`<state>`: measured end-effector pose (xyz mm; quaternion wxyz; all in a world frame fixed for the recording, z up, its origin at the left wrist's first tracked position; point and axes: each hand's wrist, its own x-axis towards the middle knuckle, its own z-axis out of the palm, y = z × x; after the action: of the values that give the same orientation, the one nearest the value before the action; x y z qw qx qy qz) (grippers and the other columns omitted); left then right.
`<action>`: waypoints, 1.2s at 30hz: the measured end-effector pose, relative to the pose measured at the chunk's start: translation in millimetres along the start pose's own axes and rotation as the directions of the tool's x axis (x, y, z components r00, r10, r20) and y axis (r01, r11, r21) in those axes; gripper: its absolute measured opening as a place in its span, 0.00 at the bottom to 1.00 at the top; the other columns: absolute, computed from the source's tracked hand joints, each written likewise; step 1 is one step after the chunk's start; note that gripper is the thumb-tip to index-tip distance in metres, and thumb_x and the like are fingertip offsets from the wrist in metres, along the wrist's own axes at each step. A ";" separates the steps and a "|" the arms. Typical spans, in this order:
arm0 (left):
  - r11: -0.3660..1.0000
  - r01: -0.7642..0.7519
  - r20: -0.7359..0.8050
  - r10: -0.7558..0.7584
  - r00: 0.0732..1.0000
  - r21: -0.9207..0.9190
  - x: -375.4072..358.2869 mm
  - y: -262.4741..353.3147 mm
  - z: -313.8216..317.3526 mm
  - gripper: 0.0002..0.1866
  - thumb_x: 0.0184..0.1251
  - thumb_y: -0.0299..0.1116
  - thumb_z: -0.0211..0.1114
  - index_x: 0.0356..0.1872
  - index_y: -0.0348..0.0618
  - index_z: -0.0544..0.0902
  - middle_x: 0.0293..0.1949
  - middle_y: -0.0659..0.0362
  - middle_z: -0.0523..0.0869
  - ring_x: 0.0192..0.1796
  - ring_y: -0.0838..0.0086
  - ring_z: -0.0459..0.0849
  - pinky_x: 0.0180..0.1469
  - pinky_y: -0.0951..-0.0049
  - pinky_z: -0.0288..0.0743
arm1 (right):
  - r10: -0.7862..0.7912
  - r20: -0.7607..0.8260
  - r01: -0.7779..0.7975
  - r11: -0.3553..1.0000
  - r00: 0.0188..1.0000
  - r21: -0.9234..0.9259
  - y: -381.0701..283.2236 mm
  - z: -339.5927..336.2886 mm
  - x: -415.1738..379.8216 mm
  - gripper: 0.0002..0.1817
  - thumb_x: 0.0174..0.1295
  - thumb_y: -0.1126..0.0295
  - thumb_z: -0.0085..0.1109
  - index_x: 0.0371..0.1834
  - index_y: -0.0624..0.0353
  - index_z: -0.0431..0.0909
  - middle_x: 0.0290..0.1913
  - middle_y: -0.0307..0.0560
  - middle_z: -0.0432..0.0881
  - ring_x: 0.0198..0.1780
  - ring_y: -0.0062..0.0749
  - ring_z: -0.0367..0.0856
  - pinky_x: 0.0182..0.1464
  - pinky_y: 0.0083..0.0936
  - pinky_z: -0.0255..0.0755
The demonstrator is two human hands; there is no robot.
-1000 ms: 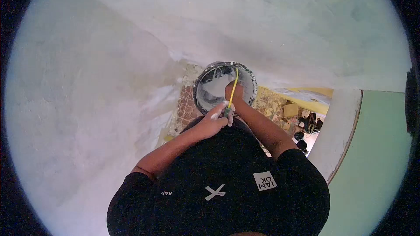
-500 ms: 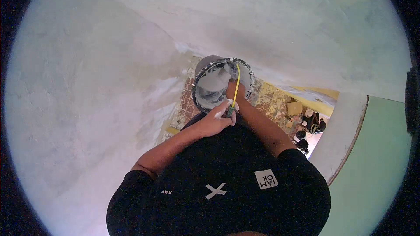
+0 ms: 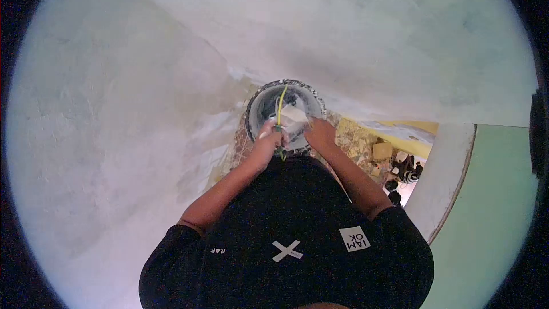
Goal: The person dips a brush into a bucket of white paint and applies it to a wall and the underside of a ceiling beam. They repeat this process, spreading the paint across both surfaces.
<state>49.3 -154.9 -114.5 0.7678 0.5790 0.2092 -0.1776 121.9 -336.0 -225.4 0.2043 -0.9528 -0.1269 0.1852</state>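
A dark-rimmed bucket [image 3: 250, 115] with grey, smeared inner walls stands below me at the middle of the view. My left hand [image 3: 273, 137], whitened at the fingers, is closed on the green handle of a tool with a long yellow edge [image 3: 282, 103], which reaches over the bucket. At the bucket's right side, my right hand [image 3: 320, 134] is closed by a pale flat piece [image 3: 294, 114] over the opening. Its fingertips are blurred, so its hold on that piece is unclear.
Pale plastered walls [image 3: 126, 109] meet in a corner beyond the bucket. Patterned floor [image 3: 349, 137] shows below. A cardboard box [image 3: 382, 150] and dark items [image 3: 407, 170] lie at lower right, near a green surface [image 3: 492, 194].
My right hand has come up out of the bucket and moved right. My left hand has moved left with the yellow-edged tool. The bucket appears slightly further left.
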 end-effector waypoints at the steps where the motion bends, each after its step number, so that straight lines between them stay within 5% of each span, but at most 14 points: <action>1: 1.000 -0.017 -0.032 0.017 0.999 -0.010 6.0 -0.3 3.7 0.20 0.58 0.22 0.49 0.54 0.41 0.71 0.33 0.57 0.80 0.33 0.71 0.79 0.37 0.75 0.73 | 0.013 -0.047 -0.010 0.998 0.999 0.061 16.8 -10.5 -9.9 0.18 0.62 0.61 0.57 0.47 0.64 0.84 0.36 0.63 0.85 0.39 0.51 0.87 0.46 0.43 0.79; 5: 0.980 0.046 -0.041 -0.055 0.998 -0.196 0.8 4.1 14.1 0.22 0.54 0.24 0.48 0.54 0.39 0.73 0.30 0.55 0.80 0.31 0.69 0.79 0.38 0.73 0.73 | 0.036 -0.065 -0.011 0.937 0.997 0.349 85.8 -21.2 -44.5 0.21 0.65 0.57 0.58 0.49 0.65 0.83 0.33 0.55 0.86 0.38 0.40 0.87 0.45 0.32 0.78; 7: 0.987 -0.013 -0.011 0.011 1.000 -0.162 -7.7 7.2 14.6 0.24 0.52 0.24 0.48 0.54 0.38 0.74 0.29 0.54 0.80 0.31 0.69 0.80 0.38 0.73 0.73 | 0.022 0.041 -0.046 0.598 0.999 0.800 100.6 -20.5 -59.6 0.20 0.68 0.55 0.58 0.49 0.62 0.84 0.28 0.40 0.83 0.31 0.25 0.80 0.36 0.23 0.72; 8: 0.994 -0.005 0.009 0.006 1.000 -0.109 -7.4 6.5 12.7 0.23 0.53 0.25 0.47 0.55 0.40 0.73 0.32 0.54 0.81 0.32 0.67 0.80 0.40 0.70 0.75 | 0.116 -0.087 0.030 0.423 0.989 0.906 103.4 -5.7 -58.5 0.16 0.70 0.60 0.57 0.49 0.61 0.84 0.24 0.27 0.73 0.25 0.13 0.68 0.27 0.16 0.59; 11: 0.993 -0.058 0.064 0.065 0.996 -0.098 -11.6 9.0 18.8 0.23 0.52 0.24 0.49 0.53 0.37 0.74 0.30 0.53 0.80 0.31 0.67 0.80 0.39 0.70 0.75 | 0.298 0.051 -0.139 0.281 0.953 0.950 61.0 -98.2 -88.4 0.15 0.70 0.62 0.59 0.48 0.63 0.84 0.22 0.24 0.66 0.21 0.11 0.58 0.24 0.15 0.51; 13: 0.988 -0.007 -0.005 0.006 1.000 -0.154 -17.5 16.3 32.1 0.21 0.55 0.25 0.49 0.52 0.38 0.74 0.30 0.54 0.80 0.31 0.67 0.80 0.38 0.70 0.73 | 0.221 -0.061 -0.002 0.275 0.973 0.962 63.9 -136.2 -88.5 0.14 0.69 0.63 0.60 0.48 0.63 0.83 0.21 0.24 0.66 0.21 0.10 0.56 0.23 0.14 0.49; 16: 0.996 -0.090 -0.169 0.086 0.982 -0.018 20.2 -59.7 8.0 0.16 0.63 0.30 0.50 0.52 0.44 0.74 0.30 0.57 0.80 0.30 0.70 0.78 0.35 0.70 0.73 | 0.089 -0.469 0.304 0.653 0.879 0.693 53.0 -208.2 -93.6 0.12 0.68 0.64 0.60 0.46 0.61 0.83 0.22 0.26 0.67 0.23 0.12 0.60 0.25 0.16 0.54; 17: 0.999 -0.010 -0.061 0.007 0.998 -0.049 -6.1 -18.1 23.9 0.11 0.68 0.34 0.51 0.49 0.47 0.74 0.30 0.59 0.79 0.30 0.71 0.77 0.34 0.71 0.72 | 0.055 -0.548 0.380 0.661 0.835 0.646 48.0 -237.5 -92.8 0.12 0.68 0.64 0.60 0.46 0.61 0.83 0.22 0.26 0.67 0.23 0.12 0.60 0.25 0.16 0.54; 20: 0.985 -0.036 -0.006 0.035 0.999 -0.172 -18.4 -10.6 36.7 0.14 0.66 0.33 0.51 0.51 0.45 0.73 0.32 0.58 0.80 0.31 0.69 0.80 0.38 0.67 0.77 | -0.024 -0.692 0.463 0.759 0.722 0.457 5.2 -339.9 -131.2 0.14 0.68 0.63 0.61 0.45 0.64 0.83 0.26 0.35 0.75 0.29 0.19 0.69 0.33 0.23 0.66; 22: 0.984 -0.055 0.004 0.057 0.998 -0.168 -22.7 -12.1 39.2 0.18 0.59 0.30 0.51 0.51 0.43 0.73 0.32 0.56 0.80 0.32 0.68 0.81 0.39 0.64 0.79 | -0.020 -0.748 0.352 0.890 0.663 0.289 -31.2 -404.9 -160.4 0.16 0.68 0.61 0.60 0.48 0.63 0.82 0.25 0.44 0.78 0.28 0.24 0.72 0.35 0.26 0.70; 26: 0.989 -0.063 0.021 0.066 0.998 -0.130 -25.8 -9.3 39.6 0.21 0.53 0.28 0.50 0.51 0.42 0.72 0.32 0.55 0.81 0.34 0.65 0.83 0.41 0.63 0.79 | -0.273 -0.851 0.441 0.896 0.448 -0.055 -78.9 -506.5 -187.0 0.18 0.66 0.59 0.62 0.50 0.61 0.82 0.32 0.56 0.83 0.31 0.41 0.81 0.39 0.33 0.74; 30: 0.984 -0.048 0.044 0.057 0.997 -0.169 -23.2 -15.2 38.7 0.20 0.54 0.28 0.51 0.51 0.41 0.72 0.32 0.54 0.81 0.34 0.65 0.83 0.42 0.63 0.79 | -0.519 -0.848 0.335 0.822 0.106 -0.461 -125.2 -581.6 -186.4 0.17 0.62 0.60 0.64 0.49 0.59 0.83 0.40 0.53 0.86 0.38 0.48 0.85 0.42 0.35 0.77; 33: 0.981 -0.045 0.048 0.054 0.997 -0.186 -7.4 -32.3 26.5 0.19 0.58 0.30 0.51 0.52 0.40 0.74 0.32 0.54 0.81 0.34 0.64 0.83 0.42 0.61 0.81 | -0.636 -0.772 0.252 0.744 -0.019 -0.619 -164.7 -601.2 -164.6 0.15 0.61 0.61 0.65 0.48 0.56 0.84 0.41 0.51 0.87 0.40 0.45 0.86 0.42 0.34 0.78; 36: 0.983 -0.051 0.054 0.062 0.997 -0.179 -10.7 -25.1 27.8 0.18 0.59 0.30 0.51 0.52 0.41 0.74 0.32 0.55 0.80 0.34 0.64 0.83 0.43 0.60 0.81 | -0.680 -0.733 0.158 0.724 0.000 -0.672 -179.6 -626.1 -163.9 0.15 0.60 0.63 0.66 0.48 0.53 0.84 0.42 0.48 0.87 0.39 0.43 0.86 0.42 0.35 0.78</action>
<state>30.5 -188.0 -122.6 0.8269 0.5085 0.1849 -0.1533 198.1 -443.6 433.2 0.0805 -0.7651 -0.2890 -0.5697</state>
